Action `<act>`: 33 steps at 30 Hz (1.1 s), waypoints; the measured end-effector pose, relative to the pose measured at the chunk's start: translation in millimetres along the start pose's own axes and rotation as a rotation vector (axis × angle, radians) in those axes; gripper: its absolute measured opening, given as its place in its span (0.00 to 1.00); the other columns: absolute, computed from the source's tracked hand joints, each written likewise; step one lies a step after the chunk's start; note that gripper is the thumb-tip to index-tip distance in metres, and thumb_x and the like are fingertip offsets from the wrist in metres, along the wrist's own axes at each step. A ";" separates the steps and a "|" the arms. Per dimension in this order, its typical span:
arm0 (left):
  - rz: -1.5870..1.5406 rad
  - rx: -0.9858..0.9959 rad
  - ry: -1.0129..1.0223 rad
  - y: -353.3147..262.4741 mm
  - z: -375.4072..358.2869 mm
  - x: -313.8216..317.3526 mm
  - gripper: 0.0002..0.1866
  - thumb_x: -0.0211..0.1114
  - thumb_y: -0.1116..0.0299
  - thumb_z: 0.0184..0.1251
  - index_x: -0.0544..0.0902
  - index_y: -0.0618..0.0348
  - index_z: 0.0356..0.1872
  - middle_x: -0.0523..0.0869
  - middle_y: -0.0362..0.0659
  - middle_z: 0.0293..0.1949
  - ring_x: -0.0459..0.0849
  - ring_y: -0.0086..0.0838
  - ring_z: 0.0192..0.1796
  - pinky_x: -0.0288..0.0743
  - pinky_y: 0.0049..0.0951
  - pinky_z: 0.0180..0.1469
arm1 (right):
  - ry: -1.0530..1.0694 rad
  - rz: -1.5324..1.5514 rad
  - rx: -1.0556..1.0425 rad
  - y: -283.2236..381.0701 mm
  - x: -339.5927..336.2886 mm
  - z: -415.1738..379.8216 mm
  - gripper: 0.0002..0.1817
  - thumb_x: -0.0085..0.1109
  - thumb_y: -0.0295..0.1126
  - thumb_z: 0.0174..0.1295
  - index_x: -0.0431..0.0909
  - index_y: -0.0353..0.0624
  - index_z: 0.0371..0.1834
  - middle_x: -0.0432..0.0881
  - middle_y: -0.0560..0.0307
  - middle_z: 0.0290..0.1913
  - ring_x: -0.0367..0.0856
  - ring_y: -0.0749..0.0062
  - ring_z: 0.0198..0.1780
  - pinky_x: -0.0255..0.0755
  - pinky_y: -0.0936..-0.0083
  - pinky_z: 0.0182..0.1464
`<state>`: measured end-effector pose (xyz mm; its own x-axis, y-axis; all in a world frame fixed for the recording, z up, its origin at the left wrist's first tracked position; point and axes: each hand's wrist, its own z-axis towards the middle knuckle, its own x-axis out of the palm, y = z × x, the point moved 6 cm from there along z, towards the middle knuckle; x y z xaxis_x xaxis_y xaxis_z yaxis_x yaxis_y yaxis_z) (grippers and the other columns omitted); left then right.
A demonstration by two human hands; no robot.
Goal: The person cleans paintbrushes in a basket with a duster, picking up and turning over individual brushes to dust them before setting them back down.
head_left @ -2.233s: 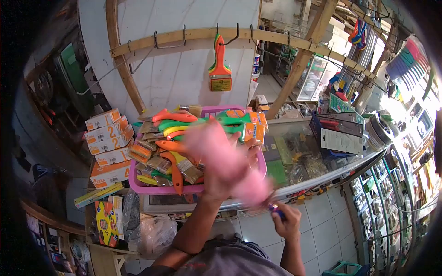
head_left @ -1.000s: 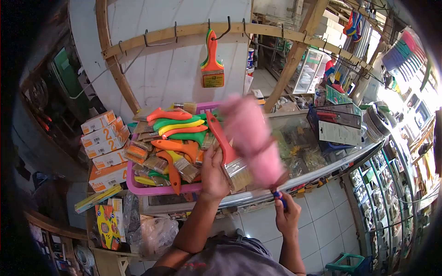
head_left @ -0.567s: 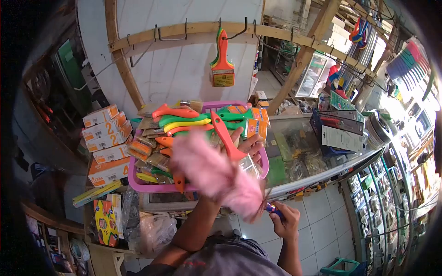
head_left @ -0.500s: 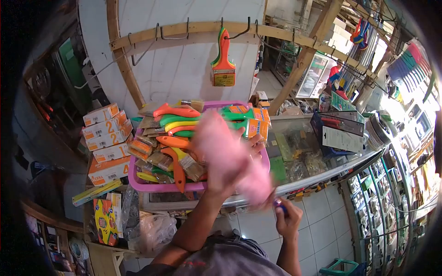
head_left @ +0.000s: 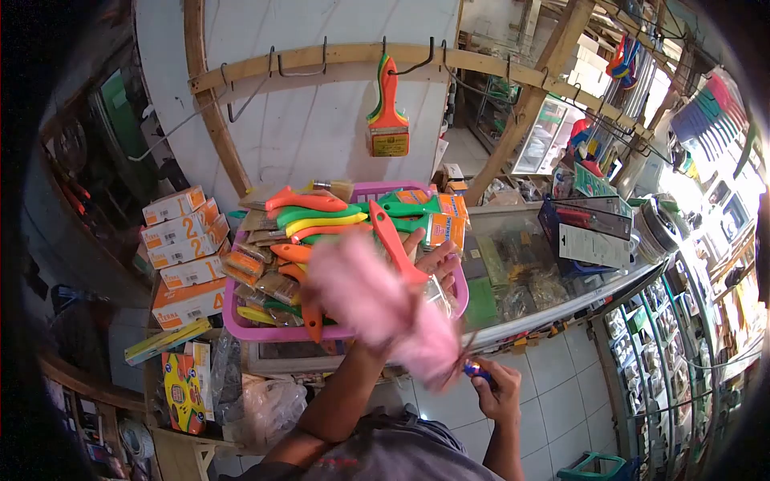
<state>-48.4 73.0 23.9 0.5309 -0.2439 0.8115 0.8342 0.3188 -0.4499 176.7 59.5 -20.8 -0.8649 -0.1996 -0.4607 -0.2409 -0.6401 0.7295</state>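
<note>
My right hand [head_left: 499,390] is closed around the blue handle of a pink feather duster [head_left: 433,345]. The duster's fluffy head is smeared by motion and reaches up and left across my left wrist. Beyond it, my left hand [head_left: 437,258] shows only some fingertips, curled by a paintbrush [head_left: 393,240] with an orange handle; it appears to hold this brush, its bristle end low and right. Under and behind both lies a pink basket [head_left: 231,321] heaped with paintbrushes in orange, green and yellow. The duster hides the basket's front middle.
Another paintbrush [head_left: 389,112] hangs from a hook on the wooden rail [head_left: 345,54]. White and orange boxes [head_left: 180,248] are stacked at the left. A glass display counter [head_left: 521,264] runs to the right, bearing a dark blue bin [head_left: 577,248] of packaged goods.
The feather duster has swung left and down, uncovering the orange-handled paintbrush by my left hand. My right hand has shifted slightly left.
</note>
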 end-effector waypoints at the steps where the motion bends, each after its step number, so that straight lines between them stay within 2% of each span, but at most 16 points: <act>1: -0.003 -0.010 -0.124 0.4 -0.9 -8.5 0.32 0.42 0.47 0.82 0.57 0.52 0.78 0.64 0.57 0.74 0.67 0.52 0.74 0.65 0.53 0.74 | 0.040 0.006 -0.064 0.9 1.9 -0.4 0.12 0.61 0.33 0.67 0.82 0.34 0.45 0.76 0.54 0.22 0.75 0.74 0.21 0.69 0.77 0.27; 4: -0.018 -0.041 -0.507 3.0 -11.9 -37.6 0.29 0.43 0.49 0.82 0.64 0.53 0.75 0.74 0.52 0.69 0.76 0.41 0.69 0.70 0.50 0.71 | -0.118 -0.001 0.211 -21.5 -7.4 -4.6 0.13 0.64 0.33 0.64 0.83 0.35 0.46 0.77 0.53 0.23 0.77 0.71 0.22 0.70 0.75 0.27; 7: -0.009 -0.045 -0.396 1.9 -6.4 -33.2 0.30 0.45 0.45 0.81 0.64 0.48 0.75 0.71 0.48 0.71 0.72 0.41 0.71 0.67 0.46 0.72 | -0.077 0.007 0.095 -9.0 -8.0 2.1 0.13 0.63 0.33 0.65 0.82 0.34 0.46 0.77 0.53 0.23 0.75 0.72 0.22 0.69 0.75 0.28; 8: -0.312 -0.062 0.154 2.8 2.8 5.2 0.32 0.48 0.44 0.79 0.62 0.49 0.76 0.66 0.53 0.73 0.68 0.47 0.73 0.67 0.45 0.72 | -0.030 0.002 -0.006 1.2 -7.1 4.8 0.13 0.62 0.33 0.66 0.82 0.34 0.46 0.77 0.53 0.23 0.74 0.73 0.22 0.69 0.76 0.28; 11: -0.067 0.002 0.149 1.1 4.1 1.7 0.36 0.47 0.42 0.78 0.54 0.48 0.80 0.62 0.57 0.75 0.66 0.50 0.74 0.73 0.46 0.68 | -0.076 -0.034 0.004 -4.5 -10.0 3.3 0.13 0.64 0.32 0.65 0.82 0.34 0.47 0.80 0.52 0.25 0.79 0.69 0.24 0.71 0.76 0.29; 13: 0.122 -0.068 -0.237 -1.8 -3.6 -19.3 0.37 0.44 0.42 0.79 0.51 0.47 0.81 0.62 0.58 0.75 0.66 0.51 0.74 0.75 0.47 0.66 | -0.204 -0.035 0.228 -21.2 -15.9 -1.8 0.14 0.67 0.31 0.60 0.83 0.34 0.46 0.82 0.50 0.26 0.83 0.64 0.25 0.73 0.74 0.30; 14: 0.113 -0.028 -0.244 -4.5 -2.8 -13.2 0.34 0.41 0.45 0.81 0.52 0.50 0.81 0.64 0.56 0.74 0.68 0.47 0.74 0.74 0.48 0.67 | -0.134 -0.049 0.139 -14.0 -13.9 0.1 0.14 0.67 0.31 0.61 0.82 0.33 0.46 0.82 0.49 0.26 0.82 0.64 0.25 0.73 0.74 0.30; 17: -0.140 -0.035 0.151 -7.0 -1.1 15.3 0.29 0.37 0.52 0.83 0.58 0.49 0.80 0.64 0.50 0.77 0.64 0.44 0.76 0.61 0.50 0.76 | 0.066 -0.090 -0.131 12.6 -10.9 4.1 0.15 0.67 0.31 0.62 0.82 0.31 0.45 0.82 0.47 0.26 0.81 0.63 0.24 0.73 0.74 0.30; 21: 0.071 -0.025 -0.329 -0.1 -5.1 -23.0 0.34 0.39 0.46 0.81 0.53 0.51 0.80 0.60 0.56 0.77 0.62 0.51 0.77 0.60 0.55 0.76 | -0.216 -0.073 0.097 -19.7 -17.8 -2.1 0.16 0.67 0.34 0.61 0.83 0.33 0.46 0.83 0.50 0.27 0.79 0.70 0.22 0.71 0.75 0.29; 22: 0.000 -0.083 -0.189 -0.4 -1.9 -9.6 0.34 0.37 0.44 0.82 0.53 0.51 0.80 0.61 0.60 0.76 0.61 0.55 0.77 0.61 0.57 0.75 | -0.242 -0.010 0.239 -26.3 -23.4 -5.2 0.16 0.67 0.34 0.61 0.83 0.33 0.46 0.82 0.54 0.26 0.77 0.77 0.23 0.70 0.77 0.29; 25: 0.036 0.014 -0.007 -0.2 1.6 -11.7 0.34 0.36 0.43 0.82 0.55 0.53 0.79 0.62 0.59 0.76 0.61 0.54 0.77 0.60 0.57 0.75 | 0.042 0.107 0.132 -19.7 -32.4 -2.5 0.16 0.66 0.34 0.62 0.83 0.31 0.45 0.79 0.57 0.24 0.73 0.81 0.25 0.68 0.80 0.29; 26: -0.432 -0.060 0.255 2.9 6.9 -2.3 0.35 0.37 0.42 0.81 0.55 0.54 0.79 0.62 0.59 0.75 0.61 0.53 0.77 0.60 0.57 0.76 | -0.011 0.122 0.164 -27.8 -40.7 -3.3 0.16 0.67 0.35 0.62 0.84 0.31 0.44 0.79 0.58 0.24 0.73 0.81 0.24 0.67 0.80 0.28; 27: -0.207 -0.077 -0.075 -1.0 1.7 -1.0 0.34 0.36 0.42 0.81 0.56 0.51 0.79 0.61 0.59 0.76 0.61 0.55 0.77 0.60 0.58 0.75 | -0.065 0.139 0.196 -38.3 -47.5 -4.9 0.16 0.67 0.36 0.61 0.84 0.31 0.43 0.79 0.59 0.24 0.72 0.82 0.24 0.66 0.81 0.28; 29: 0.149 -0.009 -0.274 -1.4 -2.1 -23.0 0.32 0.36 0.43 0.82 0.56 0.45 0.80 0.61 0.59 0.76 0.62 0.56 0.76 0.60 0.60 0.75 | -0.170 0.173 0.262 -54.4 -56.2 -10.2 0.17 0.68 0.37 0.60 0.85 0.32 0.41 0.80 0.61 0.25 0.71 0.83 0.24 0.64 0.82 0.27; 30: -0.083 -0.105 -0.137 0.5 -0.7 -7.3 0.31 0.36 0.45 0.82 0.56 0.43 0.80 0.63 0.58 0.75 0.63 0.55 0.76 0.60 0.60 0.74 | -0.230 0.352 0.429 -55.6 -56.9 -10.1 0.18 0.69 0.38 0.59 0.85 0.31 0.41 0.81 0.61 0.26 0.71 0.84 0.24 0.63 0.82 0.26; 33: -0.150 -0.081 -0.029 5.4 2.3 -4.3 0.31 0.38 0.47 0.82 0.58 0.51 0.79 0.65 0.59 0.74 0.69 0.52 0.73 0.64 0.52 0.74 | 0.174 0.387 0.343 -62.1 -60.0 -14.5 0.20 0.69 0.40 0.61 0.85 0.29 0.42 0.81 0.62 0.27 0.72 0.84 0.25 0.63 0.83 0.26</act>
<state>-46.6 77.8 18.8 0.3959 -0.2566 0.8817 0.9137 0.2056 -0.3505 249.9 100.4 -45.8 -0.8401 -0.5114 -0.1812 -0.0742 -0.2225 0.9721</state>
